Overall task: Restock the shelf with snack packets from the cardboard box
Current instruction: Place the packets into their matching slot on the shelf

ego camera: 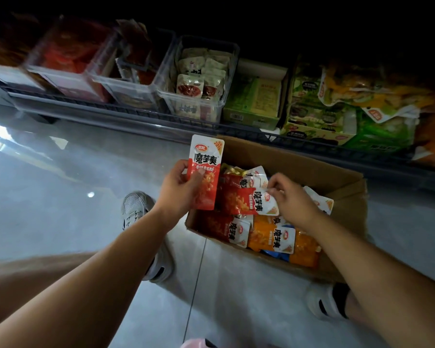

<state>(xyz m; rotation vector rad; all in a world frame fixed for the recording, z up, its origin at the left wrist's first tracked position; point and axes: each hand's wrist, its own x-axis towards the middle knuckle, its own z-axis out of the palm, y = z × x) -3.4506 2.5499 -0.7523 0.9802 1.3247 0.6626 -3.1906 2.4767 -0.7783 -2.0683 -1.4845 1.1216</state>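
A cardboard box (342,182) stands open on the floor below the shelf, holding several red and orange snack packets. My left hand (178,192) holds one red snack packet (206,169) upright just left of the box. My right hand (294,202) reaches into the box and pinches the white end of a second red packet (241,200) lying on the pile. An orange packet (271,237) lies near the box's front wall. The low shelf (126,110) runs across the top of the view.
Clear plastic bins (201,106) with snack packets line the shelf at left and centre. Green cartons (254,106) and loose bags (362,96) fill its right side. My shoes (136,209) stand on the grey tiled floor on either side of the box.
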